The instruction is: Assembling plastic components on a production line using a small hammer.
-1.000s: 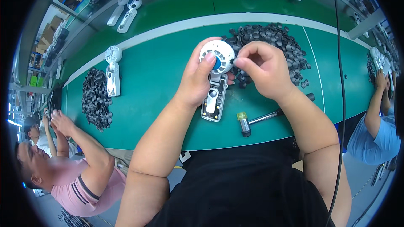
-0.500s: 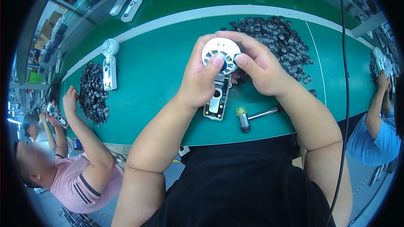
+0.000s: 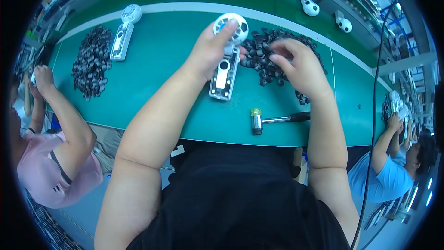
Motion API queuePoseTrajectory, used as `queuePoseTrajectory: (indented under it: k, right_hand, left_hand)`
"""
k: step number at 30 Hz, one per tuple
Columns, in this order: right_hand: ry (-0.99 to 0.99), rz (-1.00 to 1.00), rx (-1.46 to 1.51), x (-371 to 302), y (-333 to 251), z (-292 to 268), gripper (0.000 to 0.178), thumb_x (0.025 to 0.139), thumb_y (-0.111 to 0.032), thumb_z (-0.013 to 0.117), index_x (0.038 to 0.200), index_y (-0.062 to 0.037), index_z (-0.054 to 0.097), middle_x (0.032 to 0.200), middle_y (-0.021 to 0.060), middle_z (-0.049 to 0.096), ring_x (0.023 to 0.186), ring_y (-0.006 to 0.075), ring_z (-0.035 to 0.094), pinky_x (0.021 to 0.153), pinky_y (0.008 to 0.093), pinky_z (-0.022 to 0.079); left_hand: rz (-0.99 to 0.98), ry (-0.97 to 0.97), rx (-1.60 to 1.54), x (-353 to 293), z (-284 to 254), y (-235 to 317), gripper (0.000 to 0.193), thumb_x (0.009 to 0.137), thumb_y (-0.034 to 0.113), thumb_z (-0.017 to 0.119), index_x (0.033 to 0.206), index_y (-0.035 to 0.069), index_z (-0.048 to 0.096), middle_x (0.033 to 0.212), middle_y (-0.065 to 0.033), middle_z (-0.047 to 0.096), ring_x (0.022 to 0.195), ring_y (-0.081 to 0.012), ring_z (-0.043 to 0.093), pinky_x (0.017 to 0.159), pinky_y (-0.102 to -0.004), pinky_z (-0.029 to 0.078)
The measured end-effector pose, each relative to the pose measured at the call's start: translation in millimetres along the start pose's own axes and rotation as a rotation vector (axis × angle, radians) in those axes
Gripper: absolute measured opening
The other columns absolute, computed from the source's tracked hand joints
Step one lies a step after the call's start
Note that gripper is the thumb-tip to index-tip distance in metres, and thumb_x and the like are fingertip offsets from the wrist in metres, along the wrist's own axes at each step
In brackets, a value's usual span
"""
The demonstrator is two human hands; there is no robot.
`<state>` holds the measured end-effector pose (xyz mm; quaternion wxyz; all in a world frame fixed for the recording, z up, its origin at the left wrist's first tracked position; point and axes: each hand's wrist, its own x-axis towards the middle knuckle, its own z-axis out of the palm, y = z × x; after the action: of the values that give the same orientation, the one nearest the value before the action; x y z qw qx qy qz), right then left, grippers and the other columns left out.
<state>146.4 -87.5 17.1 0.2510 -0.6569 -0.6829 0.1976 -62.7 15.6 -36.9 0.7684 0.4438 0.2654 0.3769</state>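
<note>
My left hand (image 3: 208, 48) is closed around a handheld device with a white, round, slotted head (image 3: 235, 37) and a clear-cased handle (image 3: 223, 81). The thumb presses on the head's face, beside a dark patch. Over a pile of small black plastic pieces (image 3: 263, 62), my right hand (image 3: 298, 67) has its index finger and thumb curved and apart, with no piece visible between them. Its other fingers are partly hidden and slightly blurred.
A mallet (image 3: 257, 121) with a yellow face lies near the table's front edge. Left of centre are another device (image 3: 121, 41) and a second black pile (image 3: 92, 62). Two football-patterned devices rest beyond the far rail. A dark cable (image 3: 375, 111) hangs at right. Co-workers sit on both sides.
My right hand has left the device's head and moved right to the black pile. My left hand keeps the device, now tilted with more of its handle showing. The whole view has shifted.
</note>
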Motion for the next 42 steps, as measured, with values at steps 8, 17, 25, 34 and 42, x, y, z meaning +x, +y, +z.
queuePoseTrajectory:
  k: [8,17,25,34,42]
  right_hand:
    - [-0.185,-0.346,-0.228,-15,12,22,0.013,0.083,-0.011,0.074,0.093,-0.0034,0.071,0.093,0.0113,0.066,0.094,0.0332,0.063,0.089,0.0442,0.051]
    - [-0.187,-0.365,-0.275,-11,18,29,0.015,0.083,-0.012,0.073,0.093,-0.0044,0.067,0.096,0.0112,0.065,0.096,0.0332,0.063,0.087,0.0439,0.051]
    - [-0.076,-0.377,-0.269,-4,19,39,0.019,0.082,-0.015,0.075,0.093,-0.0043,0.063,0.092,0.0116,0.064,0.093,0.0339,0.063,0.081,0.043,0.053]
    - [-0.087,0.105,0.661,-10,20,29,0.015,0.094,-0.012,0.069,0.094,-0.0071,0.055,0.08,0.0046,0.065,0.069,0.012,0.063,0.061,0.0249,0.049]
    - [-0.123,0.108,0.918,-10,23,24,0.015,0.094,-0.007,0.067,0.097,-0.0079,0.052,0.086,0.0034,0.063,0.07,0.007,0.06,0.058,0.0203,0.045]
  left_hand:
    - [0.229,0.031,0.364,12,-7,-5,0.059,0.09,0.046,0.078,0.125,0.001,0.059,0.104,-0.0107,0.07,0.086,-0.0172,0.07,0.074,-0.0326,0.06]
    - [0.445,0.052,0.695,13,-10,-10,0.059,0.087,0.041,0.082,0.125,0.001,0.061,0.103,-0.0082,0.069,0.089,-0.0135,0.067,0.077,-0.0287,0.058]
    - [0.313,-0.039,0.624,6,-8,-5,0.055,0.086,0.035,0.084,0.123,0.001,0.062,0.102,-0.0078,0.07,0.092,-0.0139,0.067,0.078,-0.0278,0.058]
    - [0.375,-0.11,0.736,2,-3,3,0.056,0.083,0.031,0.086,0.125,0.002,0.062,0.105,-0.0086,0.069,0.092,-0.0146,0.066,0.079,-0.0278,0.057]
    - [0.365,-0.094,0.78,-1,-1,4,0.058,0.081,0.029,0.088,0.125,0.002,0.062,0.106,-0.0084,0.068,0.093,-0.0152,0.066,0.081,-0.0286,0.056]
